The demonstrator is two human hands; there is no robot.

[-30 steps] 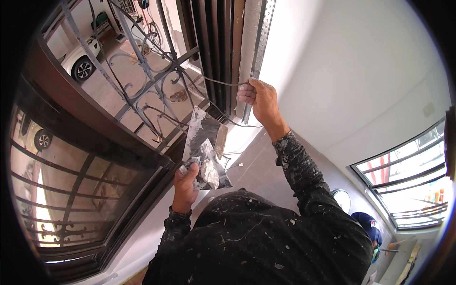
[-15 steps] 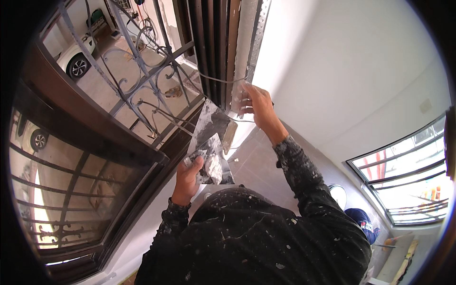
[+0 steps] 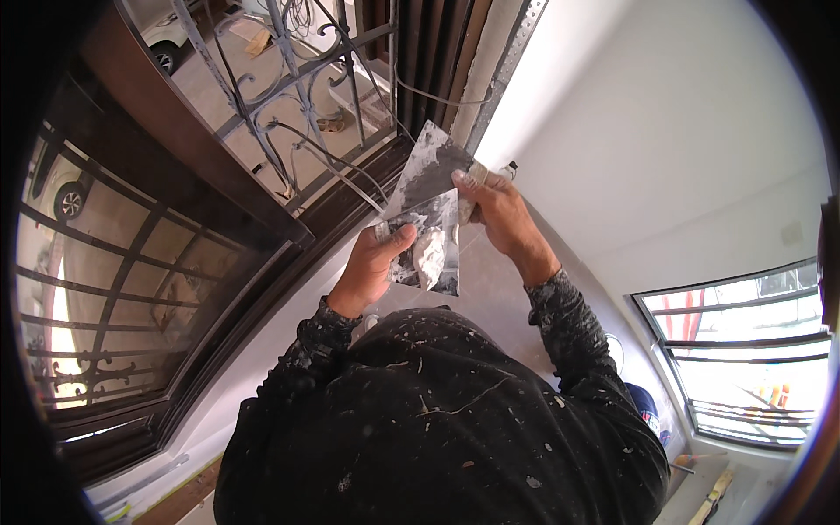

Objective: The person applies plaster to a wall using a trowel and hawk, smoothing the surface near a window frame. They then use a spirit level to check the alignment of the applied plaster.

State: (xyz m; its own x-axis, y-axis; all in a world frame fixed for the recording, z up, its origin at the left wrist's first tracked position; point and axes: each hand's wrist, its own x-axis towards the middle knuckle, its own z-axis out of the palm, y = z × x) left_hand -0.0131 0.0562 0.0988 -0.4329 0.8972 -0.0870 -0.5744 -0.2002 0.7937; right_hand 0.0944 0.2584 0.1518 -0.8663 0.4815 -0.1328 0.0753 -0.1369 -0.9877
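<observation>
My left hand (image 3: 372,262) is closed on a small steel trowel (image 3: 444,210), its thumb across the top. A lump of white putty (image 3: 430,258) sits on that blade, and grey-white smears cover the rest. My right hand (image 3: 512,219) is wrapped around the handle of a larger rectangular trowel (image 3: 435,162). The larger blade points away from me and lies partly under or behind the small one. Most of the larger trowel's handle is hidden by my right fingers.
At the left are a dark window frame (image 3: 201,149) and a scrolled metal grille (image 3: 297,83). A loose cable (image 3: 437,101) hangs by the wall corner bead (image 3: 507,66). A white wall (image 3: 674,131) rises at the right, above a barred window (image 3: 744,350).
My right hand has come down from the wall corner and taken hold of the larger trowel's handle. Both trowels and my left hand now appear higher and further right in view.
</observation>
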